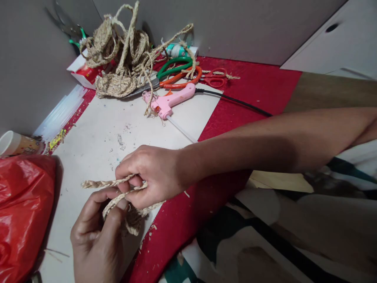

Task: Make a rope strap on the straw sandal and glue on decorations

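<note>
My left hand (98, 232) comes up from the bottom edge, with thumb and fingertips pinched on a looped, braided straw cord (110, 205). My right hand (151, 173) reaches in from the right and meets it, fingers closed round the same cord. One end of the braid juts out leftward past the right fingers. Below the hands hangs a bunched part of the braid, partly hidden by the left thumb. The right palm is turned away and some of its fingertips are covered.
Behind lie a pink glue gun (172, 101) with a black cable, large scissors (176, 74) with green and orange handles, small red scissors (216, 78) and a heap of braided cord (118, 51). At left are a red plastic bag (25, 212), a paper cup (20, 143) and glue sticks (60, 112).
</note>
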A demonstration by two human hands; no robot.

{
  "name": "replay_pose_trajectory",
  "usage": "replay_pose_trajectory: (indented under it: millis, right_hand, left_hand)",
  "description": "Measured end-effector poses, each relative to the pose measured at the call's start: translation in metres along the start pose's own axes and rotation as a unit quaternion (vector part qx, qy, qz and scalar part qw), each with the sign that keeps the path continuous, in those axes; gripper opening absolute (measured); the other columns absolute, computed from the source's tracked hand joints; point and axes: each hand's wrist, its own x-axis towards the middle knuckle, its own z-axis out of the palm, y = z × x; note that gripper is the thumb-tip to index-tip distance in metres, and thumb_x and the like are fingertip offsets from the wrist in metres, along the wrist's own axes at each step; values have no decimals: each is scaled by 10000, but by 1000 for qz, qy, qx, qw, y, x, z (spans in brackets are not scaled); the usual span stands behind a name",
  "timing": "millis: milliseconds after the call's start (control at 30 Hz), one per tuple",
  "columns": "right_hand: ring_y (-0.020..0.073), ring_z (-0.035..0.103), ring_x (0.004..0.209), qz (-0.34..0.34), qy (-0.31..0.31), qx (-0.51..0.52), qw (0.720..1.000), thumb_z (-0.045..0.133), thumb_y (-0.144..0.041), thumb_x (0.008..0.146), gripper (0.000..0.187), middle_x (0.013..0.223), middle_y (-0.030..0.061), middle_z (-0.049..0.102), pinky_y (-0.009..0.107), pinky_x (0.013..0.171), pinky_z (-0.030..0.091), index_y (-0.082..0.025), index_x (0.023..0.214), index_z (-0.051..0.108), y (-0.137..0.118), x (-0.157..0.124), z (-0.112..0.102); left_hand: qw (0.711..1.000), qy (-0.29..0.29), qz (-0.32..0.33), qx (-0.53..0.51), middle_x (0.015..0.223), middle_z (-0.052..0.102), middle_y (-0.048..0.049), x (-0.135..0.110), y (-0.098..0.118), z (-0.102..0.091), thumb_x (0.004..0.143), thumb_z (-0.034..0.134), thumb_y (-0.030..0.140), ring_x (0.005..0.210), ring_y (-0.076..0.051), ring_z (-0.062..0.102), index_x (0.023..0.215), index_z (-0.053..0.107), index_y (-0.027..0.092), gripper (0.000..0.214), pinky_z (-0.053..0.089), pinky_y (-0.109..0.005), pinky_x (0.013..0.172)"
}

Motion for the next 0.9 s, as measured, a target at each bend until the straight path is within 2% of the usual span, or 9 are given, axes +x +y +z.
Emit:
replay_pose_trajectory:
  millis: [167,400,467,533,600,633,700,767,900]
  right_hand:
    - [82,428,603,-22,-1,-24,999,600,-97,700,80,608,-49,468,215,605,315,-143,692,535,3,-1,2]
    - [70,438,576,10,-12,-5,1000,595,-122,705,39,612,-45,490,201,587,337,-127,740,611,3,-2,2]
    - [63,440,580,18,-20,-7,1000,602,-132,726,71,638,-40,503,195,591,337,-115,787,635,-1,-1,-3]
    - [63,445,594,20,-8,-8,1000,642,-204,753,194,680,-38,517,196,596,337,-109,922,647,-5,-1,-11]
    - [68,451,619,1,33,8,999,644,-315,814,324,726,-31,529,196,610,346,-108,1063,618,-11,-3,-18]
    - [70,453,633,-20,53,21,998,600,-353,867,331,744,-21,532,194,619,354,-104,1086,605,-14,-4,-20]
    - [73,460,666,-76,71,44,994,469,-342,964,291,765,5,540,188,644,372,-93,1018,610,-19,-8,-22]
    - [84,479,708,-101,51,44,993,404,-274,994,291,782,33,561,192,688,391,-89,915,614,-22,-11,-18]
    - [108,498,759,-57,1,42,997,418,-200,970,239,825,61,603,219,735,408,-82,929,621,-21,-14,-4]
  left_hand:
    - [1000,21,-3,15,888,712,5,2,-4,-1,708,791,411,713,-125,636,973,682,243,332,502,-158,597]
    - [1000,-13,-8,9,798,675,6,3,-6,-1,731,770,416,641,-108,572,905,661,215,287,440,-164,539]
    - [1000,-19,-20,-7,750,653,15,3,-5,-1,743,760,427,602,-95,535,915,656,216,291,422,-161,517]
    - [999,-14,-24,-27,726,641,25,3,-3,-1,758,747,435,587,-87,521,909,648,221,280,423,-157,518]
    - [999,18,-1,-26,724,638,35,4,-1,-3,768,738,443,583,-82,522,898,641,227,270,431,-151,522]
    - [999,44,19,-14,729,640,38,5,1,-5,769,737,444,584,-78,525,893,640,228,267,435,-147,525]
    - [992,105,69,12,747,642,42,6,2,-7,774,734,441,592,-76,535,882,640,227,258,443,-141,531]
    - [982,145,117,31,768,648,35,7,2,-7,789,724,420,617,-84,559,877,638,218,236,464,-150,551]
    - [960,183,198,73,817,663,11,7,-2,-3,823,688,367,671,-108,611,892,640,203,185,506,-183,598]
